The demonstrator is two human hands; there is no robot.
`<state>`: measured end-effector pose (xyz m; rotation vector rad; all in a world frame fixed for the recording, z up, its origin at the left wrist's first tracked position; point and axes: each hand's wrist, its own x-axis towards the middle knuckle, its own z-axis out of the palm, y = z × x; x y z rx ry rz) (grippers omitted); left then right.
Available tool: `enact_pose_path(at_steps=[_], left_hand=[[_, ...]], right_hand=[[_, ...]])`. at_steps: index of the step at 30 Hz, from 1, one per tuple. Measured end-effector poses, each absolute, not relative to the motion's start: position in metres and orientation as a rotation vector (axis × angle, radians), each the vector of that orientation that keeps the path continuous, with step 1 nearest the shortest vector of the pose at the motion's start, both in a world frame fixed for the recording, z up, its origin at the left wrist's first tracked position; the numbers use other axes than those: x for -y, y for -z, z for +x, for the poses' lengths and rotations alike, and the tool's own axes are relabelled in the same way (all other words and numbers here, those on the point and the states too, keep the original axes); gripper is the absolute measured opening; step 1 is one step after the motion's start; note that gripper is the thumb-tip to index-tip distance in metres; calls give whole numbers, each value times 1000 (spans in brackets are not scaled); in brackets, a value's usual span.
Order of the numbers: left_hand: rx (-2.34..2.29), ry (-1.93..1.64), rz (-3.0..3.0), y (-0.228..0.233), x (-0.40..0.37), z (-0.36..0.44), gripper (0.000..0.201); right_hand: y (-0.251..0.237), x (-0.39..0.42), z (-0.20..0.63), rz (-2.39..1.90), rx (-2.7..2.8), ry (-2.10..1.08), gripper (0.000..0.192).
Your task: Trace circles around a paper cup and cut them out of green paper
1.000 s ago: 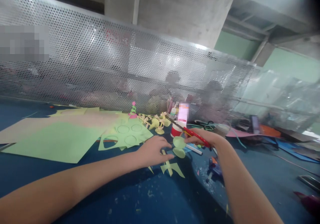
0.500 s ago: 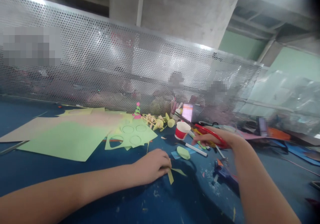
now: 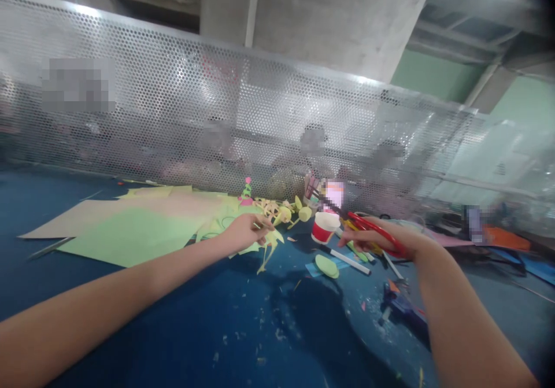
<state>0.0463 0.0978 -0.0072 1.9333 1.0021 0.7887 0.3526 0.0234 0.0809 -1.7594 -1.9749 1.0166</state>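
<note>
My left hand is raised over the blue table and pinches a jagged yellow-green paper scrap that hangs from its fingers. My right hand grips red-handled scissors, blades pointing left toward a red and white cup. A cut green paper disc lies on the table between my hands. A white marker lies just below the scissors.
Large green and tan paper sheets lie at the left. Small paper flowers and a pink and green figure stand by the perforated metal screen. A blue tool and clutter lie at the right.
My left hand has lifted the paper scrap from the table and carried it up and away toward the green sheets. The disc stays lying on the table. My right hand keeps the scissors.
</note>
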Motion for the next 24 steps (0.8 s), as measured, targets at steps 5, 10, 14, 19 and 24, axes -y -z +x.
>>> enact_pose_path(at_steps=[5,10,14,19,24], left_hand=[[-918,-569,2075,19,-88,35,30],[-857,-439,2433,20,-50,36,38],[-755,-456,2626,27,-31,35,47],[-670,-484,2657,33,-26,34,16],[-805,-446,2639,32,-24,30,22]], right_hand=[[-84,-22,347,-1813,1954,-1008,45],[-82,-22,343,-1790,1983,-1014,49],[-80,-24,343,-1784,1953,-1042,49],[-78,-26,340,-1797,1964,-1059,50],[-67,-32,347,-1797,1984,-1046,55]])
